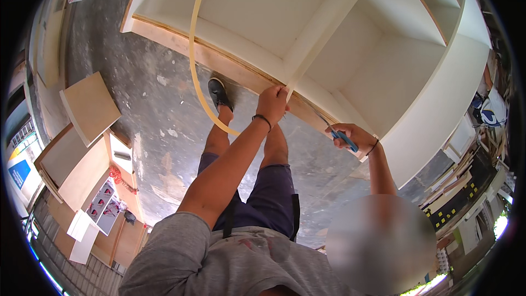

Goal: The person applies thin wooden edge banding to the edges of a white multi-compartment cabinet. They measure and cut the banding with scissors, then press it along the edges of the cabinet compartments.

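My left hand is closed at the near edge of a white cabinet, fingers pinched where an upright divider meets the front rail. A pale yellow edging strip hangs in a long loop from the top of the view and passes behind my left forearm; its end seems to be in those fingers, though they hide it. In my right hand, beside the rail to the right, is a pair of blue-handled scissors. Their thin metal blades point up and left towards the left hand.
The cabinet lies with its open compartments facing up, its raw wooden front rail close to my legs. Loose boards and box frames stand on the stained concrete floor at left. Stacked wood offcuts lie at right.
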Demonstrator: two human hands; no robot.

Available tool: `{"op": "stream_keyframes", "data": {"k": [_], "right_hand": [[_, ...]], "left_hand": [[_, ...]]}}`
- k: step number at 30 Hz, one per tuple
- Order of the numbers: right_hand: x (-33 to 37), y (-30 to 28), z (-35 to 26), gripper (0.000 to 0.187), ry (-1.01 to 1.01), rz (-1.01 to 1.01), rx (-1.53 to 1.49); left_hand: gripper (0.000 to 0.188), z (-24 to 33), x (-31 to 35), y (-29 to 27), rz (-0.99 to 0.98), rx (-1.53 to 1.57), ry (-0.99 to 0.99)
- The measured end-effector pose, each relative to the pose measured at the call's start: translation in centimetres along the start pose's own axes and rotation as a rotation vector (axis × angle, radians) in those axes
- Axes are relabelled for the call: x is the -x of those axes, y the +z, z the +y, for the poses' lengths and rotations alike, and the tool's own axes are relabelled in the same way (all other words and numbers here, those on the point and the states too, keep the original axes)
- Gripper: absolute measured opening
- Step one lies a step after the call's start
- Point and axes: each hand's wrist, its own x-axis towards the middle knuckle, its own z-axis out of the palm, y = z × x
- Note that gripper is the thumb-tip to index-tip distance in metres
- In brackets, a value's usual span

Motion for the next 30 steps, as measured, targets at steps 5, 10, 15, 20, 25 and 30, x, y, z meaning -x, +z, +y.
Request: {"op": "stream_keyframes", "data": {"k": [5,10,15,20,25,30], "right_hand": [[-1.4,-1.5,-1.7,0.034,0.073,-0.119,0.003],[-3.3,-2.1,-3.1,0.032,0.015,-0.144,0.078],[-6.1,-2.1,-3.8,0.037,-0.020,-0.183,-0.011],[-6.5,-1.8,-4.3,0.047,-0.058,-0.135,0.191],[-6.3,-1.0,-4.3,0.052,-0.134,-0.093,0.178],[-6.7,-1.0,-4.1,0.051,-0.140,-0.107,0.164]], "left_hand": [[0.026,0.7,0.1,-0.7,-0.113,0.077,-0.036],[0.025,2.2,0.7,-1.5,-0.190,0.091,-0.044],[0.025,0.9,0.2,-1.4,-0.178,0.092,-0.028],[0.024,-0.8,0.0,-1.8,-0.259,0.244,0.019],[0.023,-0.5,0.3,-1.8,-0.286,0.258,0.044],[0.022,-0.4,0.5,-1.7,-0.273,0.241,0.056]]}}
